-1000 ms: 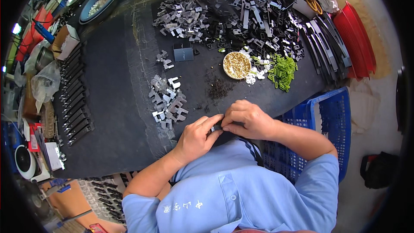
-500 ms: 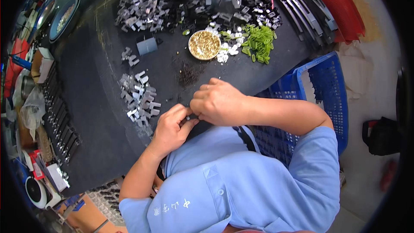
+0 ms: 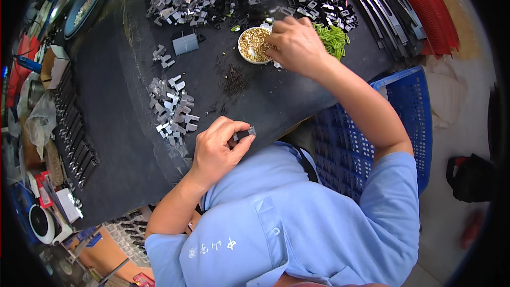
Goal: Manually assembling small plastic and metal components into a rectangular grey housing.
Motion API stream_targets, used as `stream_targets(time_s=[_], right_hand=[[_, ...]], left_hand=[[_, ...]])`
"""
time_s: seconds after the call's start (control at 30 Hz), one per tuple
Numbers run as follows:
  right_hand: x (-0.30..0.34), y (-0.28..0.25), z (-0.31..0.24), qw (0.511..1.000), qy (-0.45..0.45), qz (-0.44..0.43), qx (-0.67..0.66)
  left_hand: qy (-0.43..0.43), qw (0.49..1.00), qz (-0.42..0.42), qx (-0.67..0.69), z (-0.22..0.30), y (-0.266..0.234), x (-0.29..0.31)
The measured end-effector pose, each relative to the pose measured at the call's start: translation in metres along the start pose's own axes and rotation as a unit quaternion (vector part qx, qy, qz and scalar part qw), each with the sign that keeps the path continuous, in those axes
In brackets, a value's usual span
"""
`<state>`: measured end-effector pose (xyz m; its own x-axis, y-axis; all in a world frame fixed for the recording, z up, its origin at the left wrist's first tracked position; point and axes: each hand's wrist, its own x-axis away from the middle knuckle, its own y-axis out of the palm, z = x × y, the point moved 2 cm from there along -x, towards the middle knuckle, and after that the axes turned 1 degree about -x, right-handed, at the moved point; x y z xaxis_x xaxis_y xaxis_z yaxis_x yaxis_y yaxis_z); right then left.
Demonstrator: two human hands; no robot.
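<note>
My left hand (image 3: 219, 146) is closed near the table's front edge. Between its thumb and forefinger is a small dark block-like part (image 3: 244, 133) with a paler end. My right hand (image 3: 298, 47) reaches out over the right rim of a round dish (image 3: 252, 56) full of tiny brass-coloured pieces. Its fingers are curled together with the tips down at the dish; what they pinch, if anything, is hidden. Green oblong pieces (image 3: 333, 41) lie in a heap just beyond that hand. White pieces (image 3: 277, 65) are mostly covered by it. A scatter of thin dark pins (image 3: 235, 81) lies between my hands.
Grey metal clips (image 3: 174, 109) are piled left of my left hand, with a grey block (image 3: 185, 44) behind. A larger heap of metal clips (image 3: 183, 0) spreads farther back. Long strips (image 3: 380, 8) lean by a red basket (image 3: 427, 10). A blue crate (image 3: 404, 111) stands right.
My right hand has left my left hand and moved forward to the brass-filled dish. The left hand stays near the edge, and the dark part in it now shows.
</note>
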<state>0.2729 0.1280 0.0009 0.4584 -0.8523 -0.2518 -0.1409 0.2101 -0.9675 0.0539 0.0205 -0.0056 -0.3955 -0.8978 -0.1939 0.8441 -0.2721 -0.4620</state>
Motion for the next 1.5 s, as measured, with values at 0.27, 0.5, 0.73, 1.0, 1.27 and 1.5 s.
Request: stream_targets(time_s=[0.27,0.5,0.73,1.0,1.27,1.5], right_hand=[[-0.013,0.009,-0.001,0.997,-0.031,-0.062,0.017],[-0.014,0.005,0.002,0.998,-0.048,-0.023,-0.039],[-0.021,0.008,-0.005,0.995,-0.092,-0.022,-0.015],[-0.012,-0.022,-0.012,0.954,-0.054,-0.029,-0.294],[0.003,-0.055,-0.061,0.970,-0.188,-0.059,-0.144],[0.014,-0.033,-0.055,0.961,-0.140,0.029,-0.237]], left_hand=[[-0.027,0.998,-0.018,0.047,0.000,-0.006,-0.008],[-0.106,0.983,-0.053,0.140,-0.007,-0.005,-0.010],[-0.145,0.971,-0.065,0.181,-0.007,-0.002,-0.014],[-0.279,0.803,0.023,0.526,-0.013,0.011,-0.026],[-0.271,0.779,0.047,0.563,-0.014,0.020,-0.025],[-0.271,0.761,0.052,0.587,-0.018,0.026,-0.027]])
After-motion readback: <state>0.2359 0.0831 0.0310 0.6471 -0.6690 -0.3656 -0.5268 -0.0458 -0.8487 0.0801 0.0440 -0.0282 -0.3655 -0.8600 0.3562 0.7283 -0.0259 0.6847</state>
